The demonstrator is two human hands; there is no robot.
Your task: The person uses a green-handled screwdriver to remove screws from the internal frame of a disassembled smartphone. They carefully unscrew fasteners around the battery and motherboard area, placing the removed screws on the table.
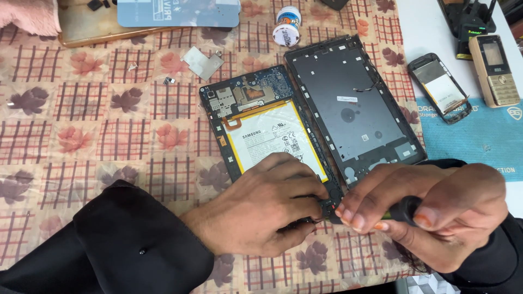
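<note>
Fingers of the right hand [430, 209] pinch a dark screwdriver [400, 209] pointing left at the opened tablet [267, 128], whose long axis runs away from the grip, while the left hand [267, 209] presses its near corner.

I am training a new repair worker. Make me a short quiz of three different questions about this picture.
1. True or false: the opened tablet has its battery exposed.
2. Which hand grips the dark-handled screwdriver: A. left hand, B. right hand?
3. Fill in: the removed back cover lies to the ____ of the tablet in the picture.

Key: 1 true; 2 B; 3 right.
</note>
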